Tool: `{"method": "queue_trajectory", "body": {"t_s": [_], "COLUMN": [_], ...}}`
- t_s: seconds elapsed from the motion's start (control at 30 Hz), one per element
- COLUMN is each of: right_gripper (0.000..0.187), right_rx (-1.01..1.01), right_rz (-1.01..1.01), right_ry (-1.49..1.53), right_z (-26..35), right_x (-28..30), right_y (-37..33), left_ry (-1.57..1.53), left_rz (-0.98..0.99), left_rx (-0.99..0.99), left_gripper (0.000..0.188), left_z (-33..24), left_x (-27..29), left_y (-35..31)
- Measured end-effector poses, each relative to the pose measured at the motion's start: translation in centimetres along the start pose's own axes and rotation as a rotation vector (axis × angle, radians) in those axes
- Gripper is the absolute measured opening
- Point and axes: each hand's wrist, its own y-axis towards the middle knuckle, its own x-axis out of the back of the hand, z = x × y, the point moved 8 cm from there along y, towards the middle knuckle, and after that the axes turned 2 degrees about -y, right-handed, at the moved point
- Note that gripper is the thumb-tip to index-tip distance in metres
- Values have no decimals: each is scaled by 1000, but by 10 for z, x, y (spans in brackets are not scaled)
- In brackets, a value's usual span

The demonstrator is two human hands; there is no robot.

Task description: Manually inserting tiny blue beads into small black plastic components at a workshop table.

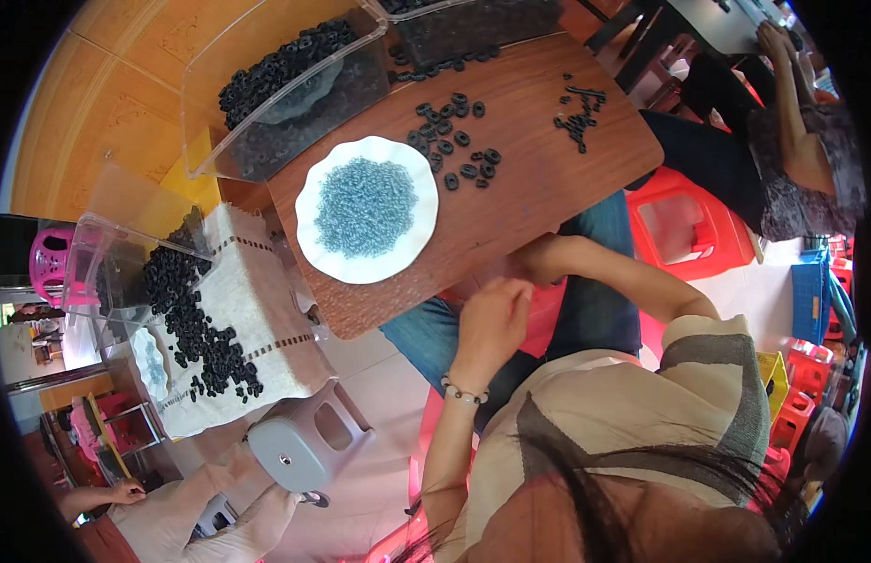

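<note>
My left hand (495,324) is closed at the near edge of the brown table (520,188), over my lap. Whatever its fingers may hold cannot be made out. Close by on its right, my right hand (541,260) is at the table edge, its fingers hidden. A white scalloped plate (309,239) stands on the table's left part, heaped with small translucent blue-grey pieces (365,206). Right of the plate lie several loose black oval rings (462,139). A small cluster of thin black pieces (578,120) is at the table's far right.
A clear bin (304,94) of black parts stands at the far left, with another bin (473,33) beyond the table. Black parts (210,352) spill across a cloth-covered surface (276,375) on the left. A grey stool (299,446) and red stool (689,225) flank me. Other people sit nearby.
</note>
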Motion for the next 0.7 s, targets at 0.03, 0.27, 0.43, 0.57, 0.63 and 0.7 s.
{"method": "queue_trajectory", "body": {"t_s": [0.03, 0.27, 0.43, 0.57, 0.63, 0.7], "right_gripper": [34, 19, 24, 31, 32, 31], "right_rx": [12, 127, -44, 0, 40, 41], "right_rz": [-6, -1062, -1277, -1252, -1242, -1262], "right_ry": [-10, 527, 214, 160, 141, 109], "right_z": [6, -19, -41, -47, -48, -45], "right_x": [15, 142, 157, 156, 156, 160], "right_y": [-29, -143, -123, -110, -106, -107], "left_ry": [-138, -148, -108, -107, -107, -117], "left_rz": [-111, -525, -574, -602, -592, -615], "left_rx": [49, -153, -160, -160, -146, -129], "left_gripper": [13, 15, 15, 14, 13, 13], "left_z": [-4, -26, -14, -13, -13, -12], "left_x": [15, 44, 49, 55, 58, 63], "left_y": [-4, -17, -21, -23, -23, -24]}}
